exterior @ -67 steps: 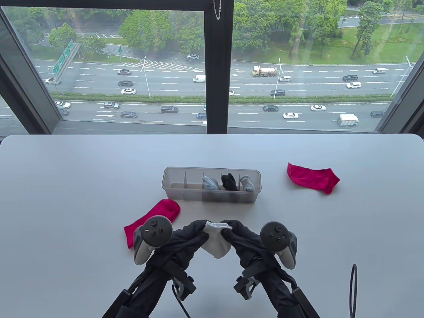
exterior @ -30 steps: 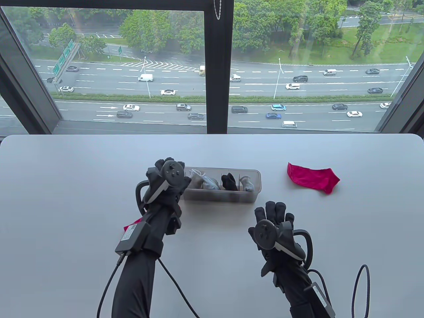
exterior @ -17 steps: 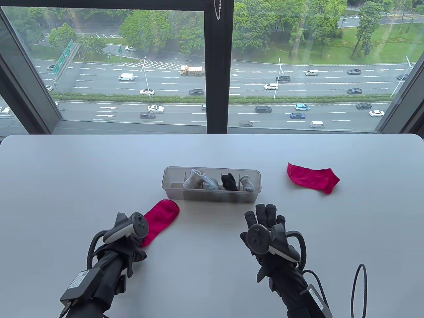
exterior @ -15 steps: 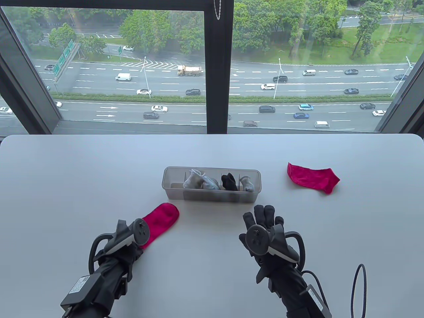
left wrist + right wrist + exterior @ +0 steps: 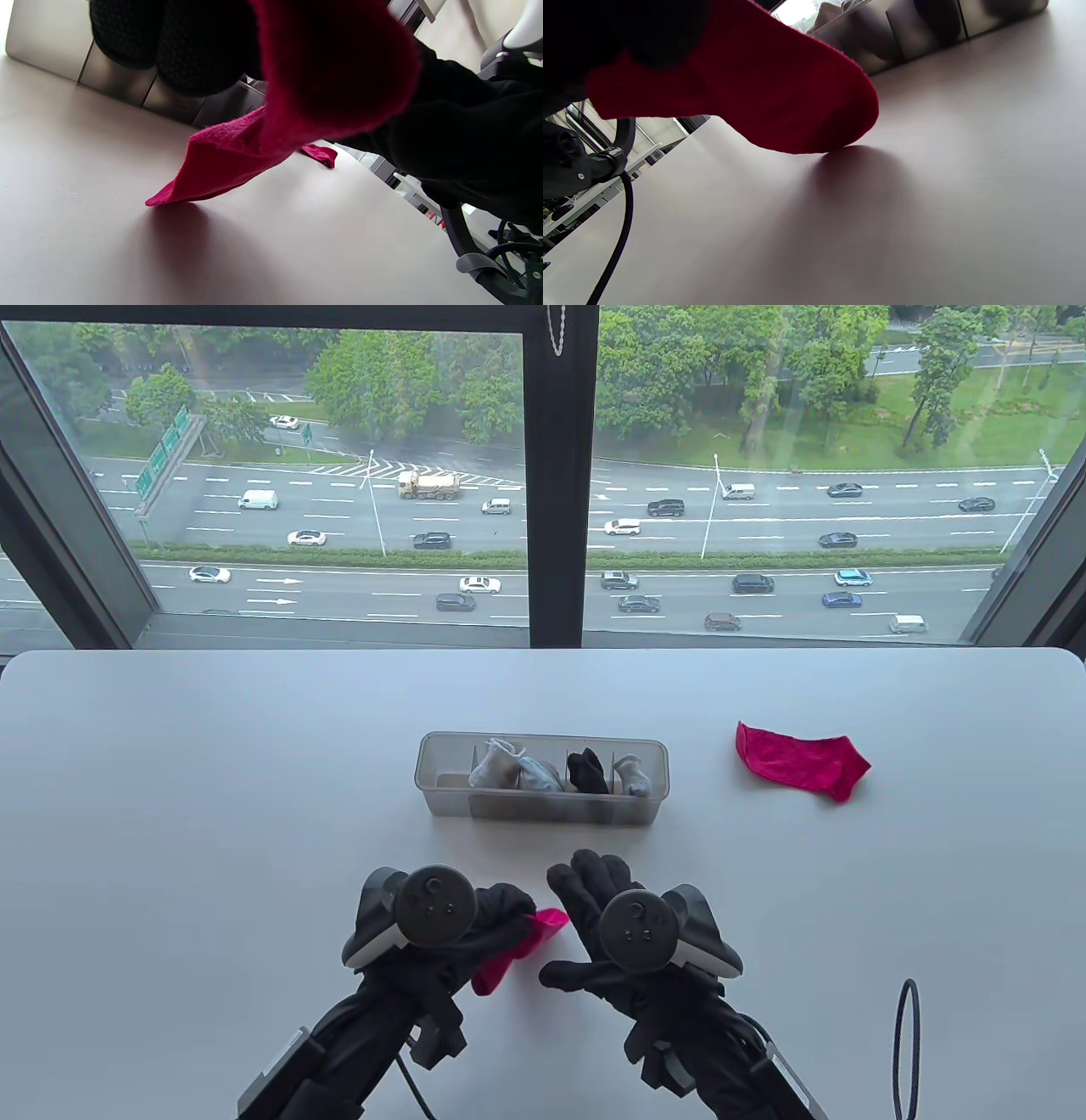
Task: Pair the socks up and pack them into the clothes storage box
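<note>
From my remote seat, at the table's (image 5: 170,780) near edge, my left hand (image 5: 475,929) grips a red sock (image 5: 517,946), fingers curled round the bunched fabric; in the left wrist view the sock's (image 5: 263,140) loose end trails down to touch the tabletop. My right hand (image 5: 611,916) hovers just beside it, fingers spread and fairly straight, with nothing pinched that I can see. Farther back, mid-table, stands the clear clothes storage box (image 5: 543,806), its right-hand compartments filled with balled grey, white and black socks (image 5: 585,770), the leftmost compartment bare. Well off to the right of the box, a second red sock (image 5: 802,759) lies flat. Beyond the glass, traffic runs along a highway (image 5: 764,517).
</note>
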A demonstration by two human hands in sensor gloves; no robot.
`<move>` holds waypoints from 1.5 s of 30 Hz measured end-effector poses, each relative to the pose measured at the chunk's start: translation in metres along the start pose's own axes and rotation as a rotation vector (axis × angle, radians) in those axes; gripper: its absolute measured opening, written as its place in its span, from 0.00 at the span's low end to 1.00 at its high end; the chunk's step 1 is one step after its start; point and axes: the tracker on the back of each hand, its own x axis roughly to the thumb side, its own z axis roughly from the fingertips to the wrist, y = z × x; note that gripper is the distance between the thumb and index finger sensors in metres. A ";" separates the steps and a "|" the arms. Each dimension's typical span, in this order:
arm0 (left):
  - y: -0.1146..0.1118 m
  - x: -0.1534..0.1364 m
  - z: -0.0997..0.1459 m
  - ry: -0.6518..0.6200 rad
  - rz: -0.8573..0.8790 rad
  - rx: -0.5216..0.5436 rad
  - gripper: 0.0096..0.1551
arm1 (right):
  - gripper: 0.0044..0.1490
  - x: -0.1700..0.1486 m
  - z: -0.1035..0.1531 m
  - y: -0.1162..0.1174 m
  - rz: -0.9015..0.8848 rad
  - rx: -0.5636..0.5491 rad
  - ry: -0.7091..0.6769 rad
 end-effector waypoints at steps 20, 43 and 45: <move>-0.017 -0.047 0.001 0.062 0.709 -0.295 0.46 | 0.25 -0.032 -0.002 0.002 -0.653 -0.039 -0.056; 0.012 -0.024 0.011 0.027 0.559 0.110 0.20 | 0.25 -0.019 0.013 -0.034 -0.479 -0.266 -0.119; 0.011 -0.026 0.009 0.094 0.588 0.002 0.20 | 0.25 -0.021 0.013 -0.035 -0.547 -0.182 -0.088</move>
